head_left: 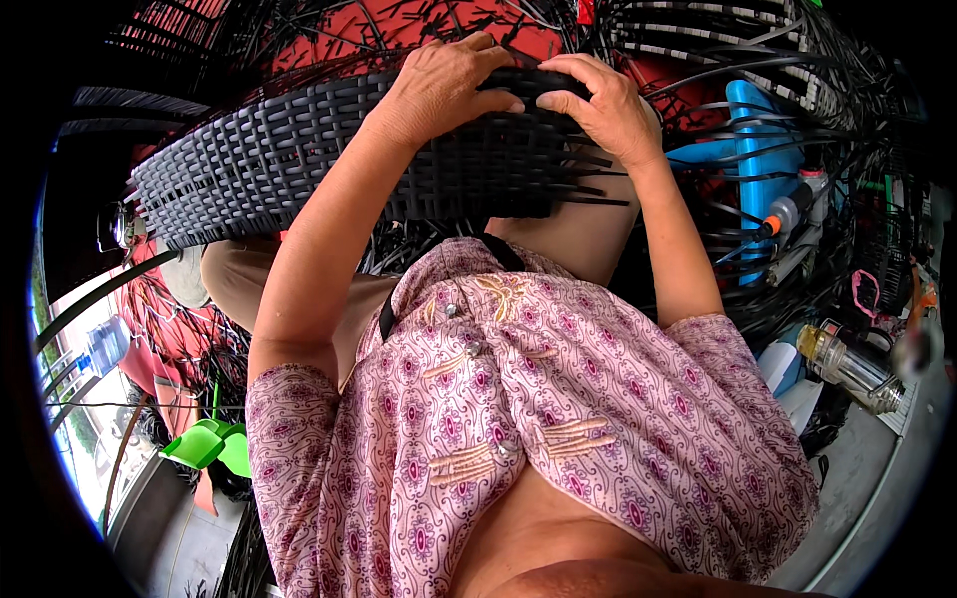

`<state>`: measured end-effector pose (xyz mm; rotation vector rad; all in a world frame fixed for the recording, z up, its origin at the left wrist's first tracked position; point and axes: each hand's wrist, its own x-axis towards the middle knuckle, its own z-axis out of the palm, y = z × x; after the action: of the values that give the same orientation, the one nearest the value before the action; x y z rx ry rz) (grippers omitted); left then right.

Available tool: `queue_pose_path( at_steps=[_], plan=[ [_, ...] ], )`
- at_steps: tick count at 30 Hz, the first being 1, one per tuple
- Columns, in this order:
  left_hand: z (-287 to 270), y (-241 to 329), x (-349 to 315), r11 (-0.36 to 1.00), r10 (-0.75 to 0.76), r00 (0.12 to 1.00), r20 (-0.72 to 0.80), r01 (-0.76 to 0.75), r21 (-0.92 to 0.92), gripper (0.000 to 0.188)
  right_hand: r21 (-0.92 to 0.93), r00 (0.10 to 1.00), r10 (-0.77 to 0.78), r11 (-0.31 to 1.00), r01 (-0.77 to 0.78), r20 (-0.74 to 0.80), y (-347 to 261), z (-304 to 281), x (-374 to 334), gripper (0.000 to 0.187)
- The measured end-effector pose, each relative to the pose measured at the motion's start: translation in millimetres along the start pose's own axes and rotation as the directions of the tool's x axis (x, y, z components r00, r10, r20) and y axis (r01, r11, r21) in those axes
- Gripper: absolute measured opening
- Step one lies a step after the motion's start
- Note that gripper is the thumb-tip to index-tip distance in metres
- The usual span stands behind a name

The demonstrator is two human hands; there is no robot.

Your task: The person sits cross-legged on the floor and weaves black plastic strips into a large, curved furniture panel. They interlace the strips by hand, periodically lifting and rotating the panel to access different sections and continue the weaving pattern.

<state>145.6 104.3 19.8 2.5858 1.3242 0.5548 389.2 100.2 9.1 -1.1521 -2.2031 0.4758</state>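
A long woven panel [269, 149] of flat dark grey and black strips lies across my lap, curving from the left toward the middle. Loose strip ends [598, 184] stick out at its right end, below my right hand. My left hand [449, 85] is closed over the panel's far edge, thumb on the near side and fingers bent over the top. Close by on the right, my right hand [608, 105] grips the same edge between thumb and fingers. The two thumbs point toward each other with a small gap of dark weave between them. Some fingertips are hidden.
Loose black strips [698, 214] tangle on the right, around a blue plastic piece [763, 149] and a bottle with an orange tip [791, 211]. A clear jar [847, 367] lies farther right. Red sheeting [339, 35] lies beyond the panel. A green scoop [199, 444] sits lower left.
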Motion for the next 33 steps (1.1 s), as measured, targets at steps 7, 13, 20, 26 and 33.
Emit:
queue_pose_path(
  at_steps=[7,13,20,26,33],
  plan=[
    [3.9,-5.3,7.2,0.996,0.012,0.998,-0.057,-0.016,-0.083,0.048,-0.072,0.992,-0.110,0.992,0.105,-0.064,3.1,4.6,3.8,0.032],
    [3.2,-14.4,18.6,0.990,-0.045,0.997,0.067,0.053,-0.132,0.050,-0.051,0.985,-0.169,0.984,0.168,-0.026,0.5,-1.3,9.5,0.023],
    [-12.3,-18.7,-20.6,0.996,0.076,0.929,-0.363,-0.084,-0.005,0.054,-0.455,0.996,-0.075,0.886,0.087,0.044,-35.6,-19.8,27.0,0.038],
    [-90.0,-128.7,-129.4,0.954,-0.217,0.898,-0.382,0.277,0.111,0.050,0.099,0.976,-0.194,0.974,0.204,-0.099,-124.8,41.6,77.2,0.040],
    [-103.7,-156.5,-157.4,0.953,-0.220,0.958,-0.183,0.251,0.170,0.050,-0.041,0.976,-0.216,0.975,0.217,0.043,-142.3,152.7,117.3,0.045]
  ],
)
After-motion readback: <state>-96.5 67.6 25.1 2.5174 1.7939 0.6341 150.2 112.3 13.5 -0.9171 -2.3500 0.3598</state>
